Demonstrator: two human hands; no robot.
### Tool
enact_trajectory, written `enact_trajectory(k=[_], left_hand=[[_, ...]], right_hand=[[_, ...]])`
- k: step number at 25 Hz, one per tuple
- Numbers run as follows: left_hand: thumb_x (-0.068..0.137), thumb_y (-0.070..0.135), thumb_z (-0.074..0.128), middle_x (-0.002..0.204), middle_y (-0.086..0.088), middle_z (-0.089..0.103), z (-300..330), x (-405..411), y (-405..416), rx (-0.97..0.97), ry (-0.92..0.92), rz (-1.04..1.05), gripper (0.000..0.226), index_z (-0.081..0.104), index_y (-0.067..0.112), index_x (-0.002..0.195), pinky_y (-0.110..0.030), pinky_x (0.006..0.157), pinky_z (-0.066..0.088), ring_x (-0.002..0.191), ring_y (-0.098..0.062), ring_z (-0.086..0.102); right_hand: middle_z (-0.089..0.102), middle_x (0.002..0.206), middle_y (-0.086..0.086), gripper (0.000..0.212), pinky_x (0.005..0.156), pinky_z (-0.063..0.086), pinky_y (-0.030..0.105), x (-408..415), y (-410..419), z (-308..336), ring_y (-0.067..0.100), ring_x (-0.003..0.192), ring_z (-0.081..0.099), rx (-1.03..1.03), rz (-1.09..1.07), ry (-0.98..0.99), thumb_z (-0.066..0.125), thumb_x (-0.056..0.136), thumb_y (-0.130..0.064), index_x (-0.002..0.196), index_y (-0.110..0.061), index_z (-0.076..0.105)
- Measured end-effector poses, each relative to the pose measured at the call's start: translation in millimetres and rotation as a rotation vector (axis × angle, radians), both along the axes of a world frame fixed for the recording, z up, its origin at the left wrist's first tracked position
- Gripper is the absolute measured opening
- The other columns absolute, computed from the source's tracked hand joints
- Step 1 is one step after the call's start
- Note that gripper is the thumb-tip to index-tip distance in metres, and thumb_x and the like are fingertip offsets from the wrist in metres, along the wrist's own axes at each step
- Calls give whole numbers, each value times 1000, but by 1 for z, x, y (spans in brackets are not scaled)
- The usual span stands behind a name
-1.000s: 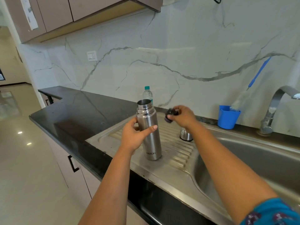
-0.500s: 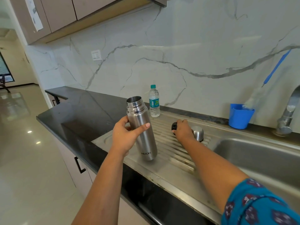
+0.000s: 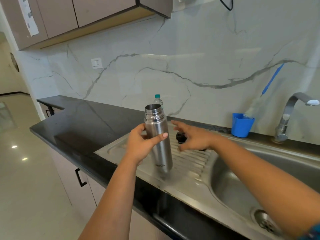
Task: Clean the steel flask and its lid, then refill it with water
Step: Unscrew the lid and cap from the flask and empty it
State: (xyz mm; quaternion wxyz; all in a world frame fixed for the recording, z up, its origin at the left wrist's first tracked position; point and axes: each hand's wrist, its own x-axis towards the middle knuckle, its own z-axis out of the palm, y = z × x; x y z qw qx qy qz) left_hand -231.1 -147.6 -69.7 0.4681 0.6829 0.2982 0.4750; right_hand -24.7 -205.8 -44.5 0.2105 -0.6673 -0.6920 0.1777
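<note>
Left hand [image 3: 140,144] gripping steel flask [image 3: 158,137] mid-body, uncapped, above drainboard near table's front edge. Right hand [image 3: 194,137] fingers spread, empty, over black lid [image 3: 181,136]. Likely rigid, smooth, slippery wet; mid-body hold best.

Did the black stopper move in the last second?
Yes. The stopper went from the right hand, held above the drainboard, down onto its ribs; the hand is now open.
</note>
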Motion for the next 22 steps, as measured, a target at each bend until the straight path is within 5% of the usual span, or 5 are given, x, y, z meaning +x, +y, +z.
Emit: enact_trajectory(k=[8, 12, 14, 18, 22], left_hand=[[68, 19, 89, 95, -2, 70, 13, 118, -112, -67, 18, -398, 34, 64, 27, 90, -36, 75, 60, 88, -18, 69], [49, 53, 90, 118, 1, 66, -7, 164, -145, -174, 194, -677, 79, 62, 26, 118, -42, 87, 57, 107, -18, 65], [55, 61, 86, 128, 5, 57, -32, 166, -137, -139, 317, -595, 92, 53, 27, 134, -42, 93, 54, 115, -15, 58], [86, 29, 72, 105, 5, 64, -97, 151, -88, 215, 248, -168, 30, 61, 24, 114, -35, 86, 53, 100, -16, 63], [89, 25, 67, 85, 7, 61, -101, 149, -70, 363, 236, -141, 20, 63, 25, 108, -30, 70, 50, 79, -11, 58]], right_hand=[[60, 113, -10, 83, 90, 50, 31, 25, -148, -22, 11, 105, 60, 400, -455, 374, 89, 60, -28, 129, -28, 42], [63, 106, -8, 84, 87, 54, 39, 62, -211, -47, 14, 97, 62, 429, -715, 382, 85, 55, -18, 128, -32, 46], [60, 113, -3, 93, 83, 50, 33, 78, -231, -58, 17, 98, 58, 366, -861, 245, 85, 56, -19, 138, -30, 41], [57, 125, 10, 101, 80, 39, 26, 110, -237, -72, 20, 96, 51, 229, -932, -28, 86, 58, -23, 144, -21, 33], [56, 124, 13, 100, 80, 40, 29, 123, -225, -71, 27, 100, 54, 211, -990, -68, 86, 61, -25, 144, -18, 30]])
